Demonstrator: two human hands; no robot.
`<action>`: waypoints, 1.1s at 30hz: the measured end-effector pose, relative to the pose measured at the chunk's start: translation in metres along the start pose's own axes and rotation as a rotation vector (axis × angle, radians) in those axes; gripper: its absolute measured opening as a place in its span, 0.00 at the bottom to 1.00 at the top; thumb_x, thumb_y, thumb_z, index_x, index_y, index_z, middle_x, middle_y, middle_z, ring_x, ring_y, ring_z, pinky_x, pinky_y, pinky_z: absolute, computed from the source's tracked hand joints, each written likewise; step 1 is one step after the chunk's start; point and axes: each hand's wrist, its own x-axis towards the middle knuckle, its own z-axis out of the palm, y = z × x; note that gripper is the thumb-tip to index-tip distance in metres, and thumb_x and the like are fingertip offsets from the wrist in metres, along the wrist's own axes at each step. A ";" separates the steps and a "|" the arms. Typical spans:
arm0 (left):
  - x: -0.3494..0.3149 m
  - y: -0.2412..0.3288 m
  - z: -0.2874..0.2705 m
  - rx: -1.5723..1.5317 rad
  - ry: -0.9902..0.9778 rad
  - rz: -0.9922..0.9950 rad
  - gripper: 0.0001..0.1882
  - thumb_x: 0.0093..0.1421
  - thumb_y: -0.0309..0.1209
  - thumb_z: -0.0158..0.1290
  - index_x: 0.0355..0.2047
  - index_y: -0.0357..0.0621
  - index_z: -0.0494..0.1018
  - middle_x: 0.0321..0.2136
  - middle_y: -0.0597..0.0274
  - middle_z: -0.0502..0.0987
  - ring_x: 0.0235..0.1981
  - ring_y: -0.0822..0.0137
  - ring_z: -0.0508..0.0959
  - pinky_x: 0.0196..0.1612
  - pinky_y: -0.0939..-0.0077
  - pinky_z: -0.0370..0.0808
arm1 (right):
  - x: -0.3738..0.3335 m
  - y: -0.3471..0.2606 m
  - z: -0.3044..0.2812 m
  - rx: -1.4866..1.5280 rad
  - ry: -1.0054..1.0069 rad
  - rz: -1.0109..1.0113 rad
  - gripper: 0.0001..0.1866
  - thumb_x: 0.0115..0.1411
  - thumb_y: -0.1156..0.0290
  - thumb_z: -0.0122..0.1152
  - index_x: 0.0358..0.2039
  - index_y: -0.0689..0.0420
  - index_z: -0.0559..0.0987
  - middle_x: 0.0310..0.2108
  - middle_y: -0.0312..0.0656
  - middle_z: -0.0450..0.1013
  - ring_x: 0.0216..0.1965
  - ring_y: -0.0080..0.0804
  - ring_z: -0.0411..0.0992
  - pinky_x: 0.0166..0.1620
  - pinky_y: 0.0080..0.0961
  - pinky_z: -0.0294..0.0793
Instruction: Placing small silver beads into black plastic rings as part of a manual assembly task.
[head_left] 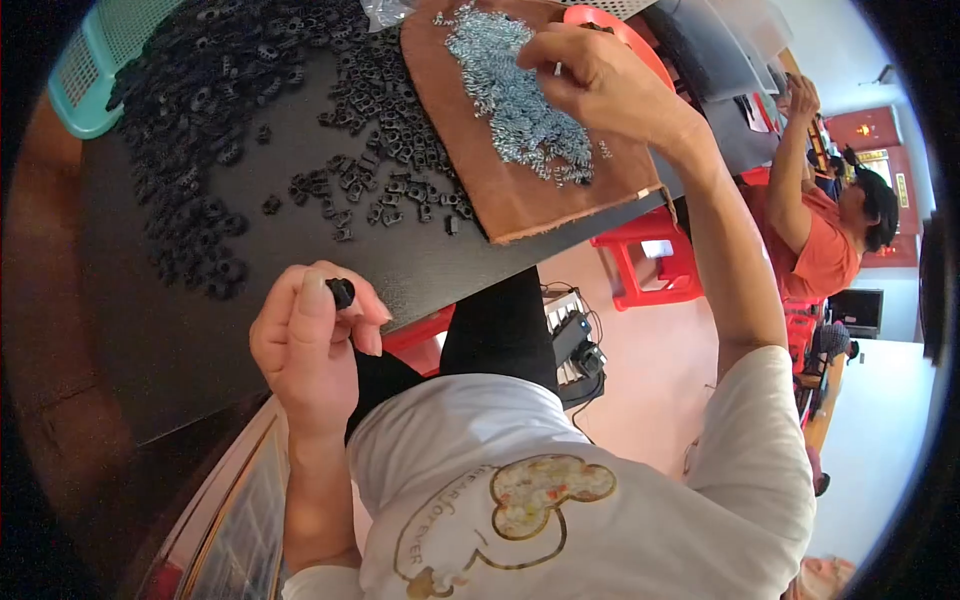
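My left hand (312, 340) is held at the table's near edge, gripping a small black plastic part (342, 293) between thumb and fingers. Over a heap of small silvery coil springs (490, 90) is my right hand (610, 85), its fingers curled inward. Whether a spring sits in those fingertips cannot be made out. The springs lie on a brown sheet (450, 130). To the left of the sheet are many loose black plastic parts (395, 130), and a larger mound of dark ring-like parts (205, 90) spreads further left on the dark table (300, 245).
A light green basket (88, 105) stands at the far left, and a red bowl (655, 50) beyond my right hand. Clear plastic bins (715, 45) are at the far right. A red stool (650, 270) is below the table; another person (815, 220) sits to the right.
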 end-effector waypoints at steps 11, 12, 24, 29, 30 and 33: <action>-0.001 -0.001 0.001 0.007 0.010 0.001 0.16 0.68 0.35 0.41 0.27 0.37 0.68 0.25 0.53 0.76 0.17 0.75 0.67 0.21 0.83 0.67 | 0.006 -0.013 0.018 -0.077 -0.076 -0.109 0.08 0.54 0.72 0.57 0.35 0.58 0.77 0.34 0.48 0.73 0.37 0.49 0.74 0.42 0.41 0.73; -0.002 -0.001 0.001 0.011 0.013 0.005 0.16 0.68 0.36 0.41 0.27 0.38 0.68 0.25 0.53 0.76 0.17 0.75 0.67 0.21 0.83 0.67 | 0.007 -0.014 0.018 -0.097 -0.081 -0.098 0.08 0.54 0.72 0.57 0.35 0.58 0.78 0.34 0.48 0.73 0.37 0.49 0.73 0.42 0.42 0.73; -0.002 0.001 -0.001 0.003 0.001 0.013 0.15 0.68 0.35 0.41 0.28 0.38 0.68 0.25 0.53 0.75 0.18 0.75 0.67 0.21 0.83 0.67 | 0.012 -0.046 0.023 -0.330 -0.179 -0.205 0.09 0.54 0.71 0.57 0.35 0.59 0.76 0.35 0.47 0.71 0.35 0.49 0.75 0.35 0.41 0.75; 0.001 -0.001 -0.001 -0.029 -0.002 0.033 0.16 0.69 0.35 0.41 0.28 0.38 0.68 0.25 0.52 0.75 0.18 0.74 0.67 0.21 0.82 0.66 | 0.013 -0.025 0.024 -0.098 0.033 -0.273 0.06 0.55 0.72 0.56 0.33 0.60 0.75 0.33 0.46 0.72 0.30 0.52 0.74 0.36 0.39 0.75; 0.003 0.000 -0.001 -0.052 0.011 0.027 0.16 0.69 0.36 0.41 0.28 0.38 0.68 0.24 0.52 0.75 0.17 0.74 0.67 0.21 0.82 0.66 | 0.011 -0.024 0.022 -0.098 0.032 -0.273 0.06 0.55 0.72 0.56 0.33 0.60 0.75 0.33 0.46 0.72 0.30 0.52 0.74 0.36 0.39 0.75; 0.004 0.002 -0.001 -0.082 0.045 0.000 0.18 0.70 0.39 0.41 0.28 0.38 0.68 0.23 0.52 0.75 0.16 0.73 0.67 0.20 0.82 0.65 | 0.006 -0.022 0.021 0.299 0.033 0.091 0.05 0.57 0.73 0.56 0.30 0.61 0.75 0.22 0.41 0.74 0.24 0.37 0.72 0.31 0.30 0.71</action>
